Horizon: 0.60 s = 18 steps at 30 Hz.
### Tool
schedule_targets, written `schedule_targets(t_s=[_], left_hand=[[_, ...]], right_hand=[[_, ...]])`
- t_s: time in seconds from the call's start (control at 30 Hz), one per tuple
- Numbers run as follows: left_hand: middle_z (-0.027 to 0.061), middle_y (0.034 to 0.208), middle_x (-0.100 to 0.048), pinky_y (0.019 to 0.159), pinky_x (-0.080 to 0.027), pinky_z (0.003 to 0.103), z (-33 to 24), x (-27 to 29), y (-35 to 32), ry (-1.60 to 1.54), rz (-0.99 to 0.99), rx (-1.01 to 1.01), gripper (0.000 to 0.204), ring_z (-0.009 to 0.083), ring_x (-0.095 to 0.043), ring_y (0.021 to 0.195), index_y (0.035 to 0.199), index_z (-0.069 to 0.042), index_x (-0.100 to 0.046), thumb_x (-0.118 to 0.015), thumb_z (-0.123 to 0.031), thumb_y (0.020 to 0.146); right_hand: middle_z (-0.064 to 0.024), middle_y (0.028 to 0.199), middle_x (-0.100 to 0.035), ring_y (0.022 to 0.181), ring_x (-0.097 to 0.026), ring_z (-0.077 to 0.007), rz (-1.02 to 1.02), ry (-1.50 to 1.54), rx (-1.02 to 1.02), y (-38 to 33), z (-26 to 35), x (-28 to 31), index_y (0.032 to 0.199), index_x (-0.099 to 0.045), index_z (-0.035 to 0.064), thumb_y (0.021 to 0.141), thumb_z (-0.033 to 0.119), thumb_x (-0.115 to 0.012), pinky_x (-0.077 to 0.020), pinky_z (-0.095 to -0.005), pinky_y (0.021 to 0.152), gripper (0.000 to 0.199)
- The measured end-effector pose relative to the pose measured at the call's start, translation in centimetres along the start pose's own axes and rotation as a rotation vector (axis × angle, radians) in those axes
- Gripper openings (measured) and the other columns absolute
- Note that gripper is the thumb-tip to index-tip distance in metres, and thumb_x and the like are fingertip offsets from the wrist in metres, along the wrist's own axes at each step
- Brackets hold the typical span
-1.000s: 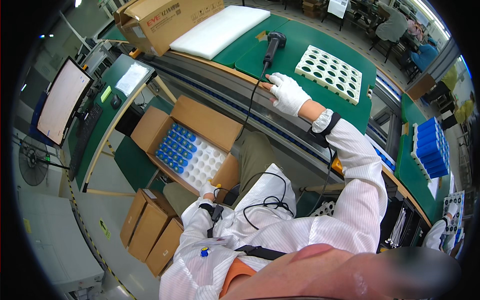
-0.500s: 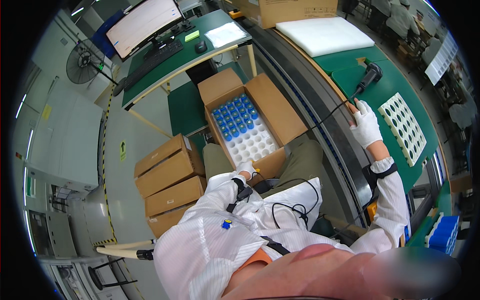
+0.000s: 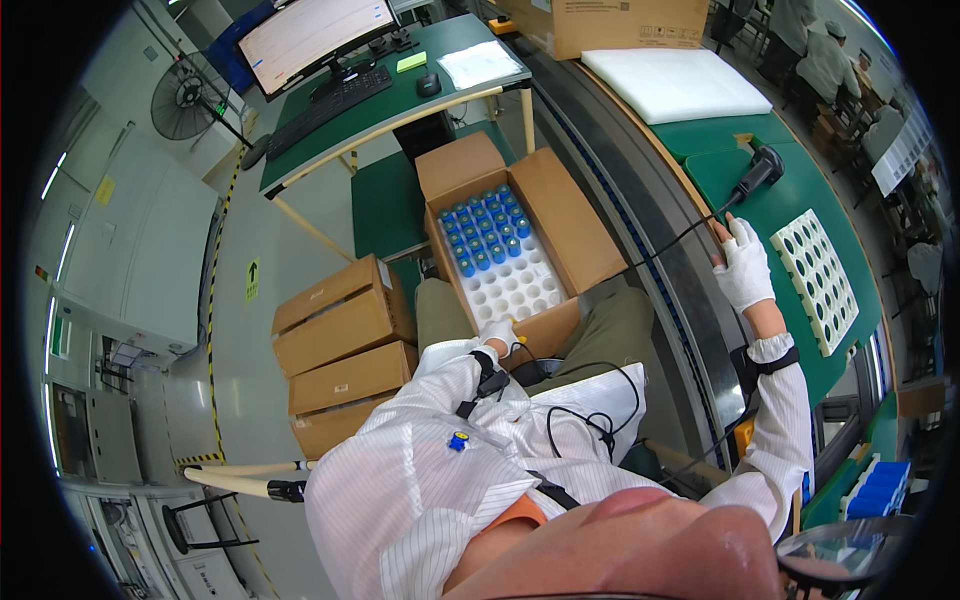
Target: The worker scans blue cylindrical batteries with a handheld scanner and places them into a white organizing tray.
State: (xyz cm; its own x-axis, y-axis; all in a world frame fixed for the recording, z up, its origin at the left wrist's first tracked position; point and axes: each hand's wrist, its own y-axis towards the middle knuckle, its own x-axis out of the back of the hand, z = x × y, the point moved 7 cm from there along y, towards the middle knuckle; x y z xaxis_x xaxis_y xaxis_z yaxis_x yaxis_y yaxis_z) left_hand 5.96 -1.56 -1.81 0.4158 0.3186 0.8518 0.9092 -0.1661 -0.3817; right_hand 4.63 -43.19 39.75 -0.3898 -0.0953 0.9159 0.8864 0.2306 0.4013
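An open cardboard carton point(image 3: 600, 255) stands at my lap. Inside it, several blue cylindrical cells point(image 3: 487, 231) with pale tops fill the far part of a white foam insert point(image 3: 510, 290), whose near holes hold none. My left hand point(image 3: 497, 336), in a white glove, is closed over the carton's near wall; its fingers are partly hidden. At the green worktop's edge, my right hand point(image 3: 746, 268) lies with fingers stretched out, holding nothing. Its glove leaves the fingertips bare. Just beyond those fingertips is a black corded handheld scanner point(image 3: 757, 176); to the right lies a cream tray with round holes point(image 3: 817, 282).
Closed cartons point(image 3: 345, 325) are stacked at my left. A conveyor point(image 3: 640, 240) runs between carton and worktop. White foam point(image 3: 675, 85) lies on the far worktop. The desk at far left bears a monitor point(image 3: 315, 45) and keyboard. More blue cells point(image 3: 878, 488) stand at lower right.
The whole view has shifted slightly, so the scene sits a little further right. Both hands stay at the same places, and the cells and scanner have not visibly moved.
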Motion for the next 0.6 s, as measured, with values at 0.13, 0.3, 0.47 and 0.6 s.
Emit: schedule_targets(t_s=[0.13,0.3,0.47,0.6], left_hand=[[0.0160,0.098,-0.071,0.080,-0.053,0.046,0.07,0.06,-0.06,0.028,-0.022,0.001,0.056,0.0364,-0.068,0.092,0.106,-0.014,-0.069,-0.078,-0.055,0.070],[0.0175,0.099,-0.071,0.079,-0.053,0.047,0.39,-0.43,0.40,0.035,-0.005,0.003,0.060,0.0371,-0.068,0.092,0.113,-0.013,-0.066,-0.075,-0.055,0.071],[0.0173,0.099,-0.071,0.079,-0.053,0.046,0.46,-0.62,0.51,0.061,0.007,0.019,0.060,0.0368,-0.068,0.092,0.113,-0.013,-0.066,-0.076,-0.055,0.071],[0.0178,0.098,-0.071,0.078,-0.053,0.047,0.24,-0.23,0.26,0.051,-0.015,0.011,0.058,0.0373,-0.068,0.091,0.110,-0.012,-0.067,-0.076,-0.055,0.071]], right_hand=[[-0.0182,0.136,-0.051,0.122,-0.049,-0.0381,0.023,-0.024,-0.026,0.05,-0.14,-0.28,0.125,-0.058,0.0034,0.073,0.005,-0.073,-0.0436,-0.0444,0.102,0.054],[-0.0179,0.136,-0.051,0.122,-0.049,-0.0379,0.022,-0.023,-0.013,0.07,-0.13,-0.37,0.126,-0.058,0.0039,0.073,0.005,-0.073,-0.0438,-0.0443,0.102,0.055],[-0.0180,0.136,-0.051,0.122,-0.050,-0.0380,0.009,-0.036,-0.002,-0.03,-0.20,-0.38,0.126,-0.057,0.0039,0.072,0.005,-0.074,-0.0444,-0.0444,0.101,0.056],[-0.0180,0.136,-0.051,0.121,-0.050,-0.0382,-0.003,-0.024,0.012,-0.09,-0.42,-0.61,0.125,-0.057,0.0038,0.072,0.005,-0.074,-0.0447,-0.0446,0.101,0.056]])
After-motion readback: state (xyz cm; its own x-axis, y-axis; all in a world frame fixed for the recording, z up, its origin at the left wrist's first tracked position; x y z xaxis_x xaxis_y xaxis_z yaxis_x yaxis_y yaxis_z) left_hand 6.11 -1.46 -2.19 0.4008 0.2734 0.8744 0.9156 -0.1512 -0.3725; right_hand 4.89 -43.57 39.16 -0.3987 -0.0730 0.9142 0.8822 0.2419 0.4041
